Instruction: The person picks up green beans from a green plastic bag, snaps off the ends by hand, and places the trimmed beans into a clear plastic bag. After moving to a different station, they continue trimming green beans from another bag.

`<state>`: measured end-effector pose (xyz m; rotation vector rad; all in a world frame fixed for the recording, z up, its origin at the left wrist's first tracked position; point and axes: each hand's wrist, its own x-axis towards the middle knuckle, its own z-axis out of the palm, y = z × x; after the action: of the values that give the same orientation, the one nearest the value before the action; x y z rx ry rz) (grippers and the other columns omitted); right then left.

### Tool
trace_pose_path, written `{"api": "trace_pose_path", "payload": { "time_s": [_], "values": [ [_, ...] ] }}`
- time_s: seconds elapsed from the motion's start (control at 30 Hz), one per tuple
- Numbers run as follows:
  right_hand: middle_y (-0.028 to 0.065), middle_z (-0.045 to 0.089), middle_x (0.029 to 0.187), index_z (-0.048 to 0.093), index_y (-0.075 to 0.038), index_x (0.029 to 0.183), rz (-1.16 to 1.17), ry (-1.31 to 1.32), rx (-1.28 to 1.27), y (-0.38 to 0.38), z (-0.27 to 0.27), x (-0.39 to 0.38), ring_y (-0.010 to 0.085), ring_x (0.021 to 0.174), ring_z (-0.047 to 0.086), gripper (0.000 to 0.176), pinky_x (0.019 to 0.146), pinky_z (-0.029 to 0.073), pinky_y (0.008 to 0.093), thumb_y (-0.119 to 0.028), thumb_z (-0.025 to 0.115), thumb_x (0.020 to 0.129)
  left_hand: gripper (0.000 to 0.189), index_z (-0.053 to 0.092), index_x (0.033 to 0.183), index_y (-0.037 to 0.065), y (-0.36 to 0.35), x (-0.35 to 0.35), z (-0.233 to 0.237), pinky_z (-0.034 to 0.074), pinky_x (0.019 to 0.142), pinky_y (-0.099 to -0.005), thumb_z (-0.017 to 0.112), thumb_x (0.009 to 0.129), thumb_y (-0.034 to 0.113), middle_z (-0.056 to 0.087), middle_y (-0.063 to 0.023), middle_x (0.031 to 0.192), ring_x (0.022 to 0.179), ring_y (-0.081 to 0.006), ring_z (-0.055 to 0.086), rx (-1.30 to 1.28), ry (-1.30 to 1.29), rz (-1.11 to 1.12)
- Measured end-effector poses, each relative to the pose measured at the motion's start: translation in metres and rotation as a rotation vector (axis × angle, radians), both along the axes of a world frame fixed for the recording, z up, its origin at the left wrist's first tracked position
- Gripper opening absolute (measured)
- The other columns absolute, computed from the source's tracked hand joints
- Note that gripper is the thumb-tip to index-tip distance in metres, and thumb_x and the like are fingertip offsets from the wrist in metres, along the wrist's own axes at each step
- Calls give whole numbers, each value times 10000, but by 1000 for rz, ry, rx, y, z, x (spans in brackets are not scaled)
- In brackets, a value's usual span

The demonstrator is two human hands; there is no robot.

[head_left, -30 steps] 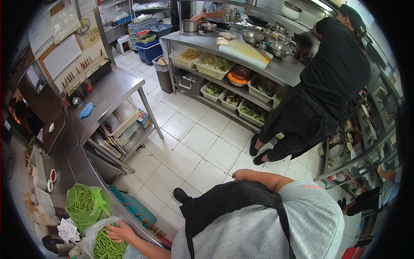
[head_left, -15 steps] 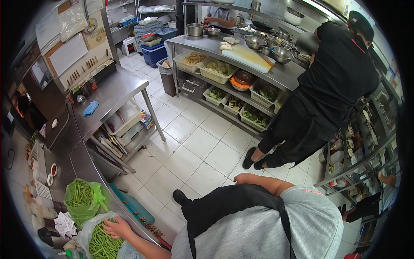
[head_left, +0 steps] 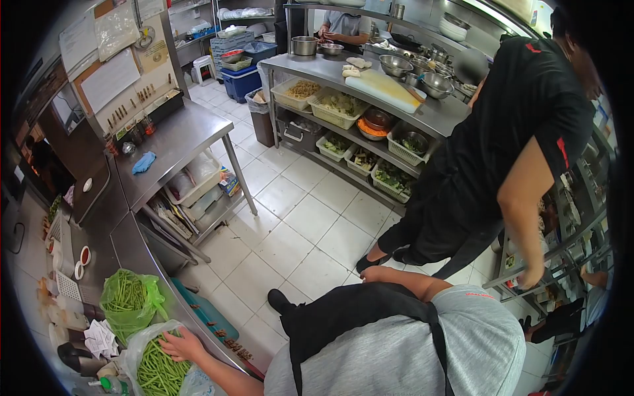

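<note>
My left hand (head_left: 181,346) lies on loose green beans (head_left: 157,373) inside a clear plastic bag (head_left: 142,343) on the metal counter at lower left. Its fingers are spread over the beans, with none visibly gripped. Just beyond it is a bright green plastic bag (head_left: 153,305) of more green beans. My right arm runs along the upper edge of my black apron (head_left: 356,313). At its far end, my right hand (head_left: 371,273) is small and partly hidden by the apron, so its fingers cannot be made out.
A green-handled bottle (head_left: 113,385) and crumpled white paper (head_left: 100,338) sit beside the bags. A teal board (head_left: 198,307) is along the counter edge. A co-worker in black (head_left: 502,125) stands close on my right. Behind are a prep table (head_left: 297,63) and shelved vegetable baskets (head_left: 337,115).
The co-worker in black has shifted and turned, and one bare arm now hangs down at right. My left hand stays on the beans with little visible change.
</note>
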<state>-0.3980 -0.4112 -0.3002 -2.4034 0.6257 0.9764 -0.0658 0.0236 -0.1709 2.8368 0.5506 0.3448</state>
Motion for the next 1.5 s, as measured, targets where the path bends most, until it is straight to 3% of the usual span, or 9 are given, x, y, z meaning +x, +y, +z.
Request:
{"api": "trace_pose_path", "payload": {
  "time_s": [0.1,0.2,0.4,0.57,0.87,1.13,1.5],
  "values": [
    [199,565,927,557,-28,971,9,-124,34,1,3,-1,342,875,542,384,728,435,410,-243,540,653,517,353,1212,120,-1,-1,3,91,933,-531,486,769,350,202,-129,1333,1227,-317,130,-5,-1,-2],
    [153,559,989,523,-71,1053,-17,12,10,8,22,3,305,943,519,407,791,402,384,-305,523,719,519,352,1212,121,-1,-1,2,90,933,-532,487,767,352,202,-125,1334,1227,-317,131,-9,2,-4],
    [155,555,1000,522,-81,1064,-102,-21,19,8,20,-2,307,948,516,414,797,398,387,-312,525,720,514,354,1211,124,0,2,-1,88,935,-530,485,766,347,200,-116,1334,1231,-316,119,-7,6,3],
    [158,550,1013,534,-77,1053,-23,12,30,0,3,-8,306,959,513,422,798,405,389,-291,527,690,510,355,1208,120,0,1,1,87,936,-528,482,767,343,195,-112,1334,1234,-313,111,-8,11,1],
    [135,540,1047,527,-81,1068,-111,21,25,7,11,-3,294,981,505,428,810,402,392,-289,510,694,519,352,1217,130,0,1,1,101,927,-534,479,771,363,200,-108,1333,1237,-301,113,36,41,32],
    [122,500,1115,486,-105,1121,-141,132,37,19,57,12,288,1054,454,461,853,370,396,-319,534,714,518,349,1228,175,-2,6,-1,152,921,-526,458,779,409,227,-101,1323,1221,-289,187,184,94,87],
    [120,492,1128,481,-108,1129,-171,162,35,17,49,10,286,1060,451,462,855,372,387,-313,534,718,510,363,1215,215,-3,6,-3,185,910,-511,445,775,459,261,-61,1316,1221,-252,204,265,108,117]
  ]
}}
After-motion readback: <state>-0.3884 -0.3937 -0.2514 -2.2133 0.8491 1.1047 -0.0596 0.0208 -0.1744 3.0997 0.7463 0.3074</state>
